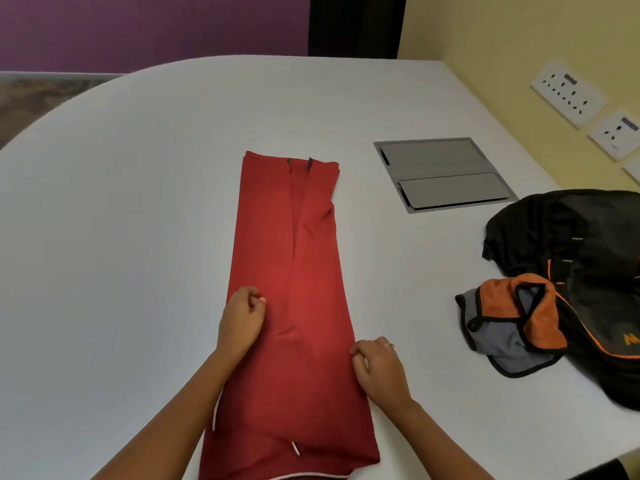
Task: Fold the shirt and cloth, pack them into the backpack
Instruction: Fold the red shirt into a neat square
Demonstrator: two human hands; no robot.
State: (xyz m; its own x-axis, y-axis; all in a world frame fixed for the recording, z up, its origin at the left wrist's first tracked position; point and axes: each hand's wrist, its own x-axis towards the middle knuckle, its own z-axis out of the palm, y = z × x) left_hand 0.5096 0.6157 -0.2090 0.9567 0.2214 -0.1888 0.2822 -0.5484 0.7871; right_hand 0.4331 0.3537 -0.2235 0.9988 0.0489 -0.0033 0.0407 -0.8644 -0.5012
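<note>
Red shirt (pixel 294 306) lay in long folded strip on counter (pixel 138 202). Left hand (pixel 242 320) and right hand (pixel 377 368) pinched opposite edges. Cloth (pixel 509 323) rested against backpack (pixel 588 254).

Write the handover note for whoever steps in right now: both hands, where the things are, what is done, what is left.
Left hand: fingers curled, pinching the left edge of the red shirt.
Right hand: fingers curled, gripping the shirt's right edge.
Shirt: lies on the white table, sides already folded in to a long narrow strip.
Cloth: orange and grey, crumpled, unfolded, resting against the black backpack to the right.
Done: lengthwise folds of the shirt.
Left: fold the shirt across, fold the cloth, pack both into the backpack.
</note>
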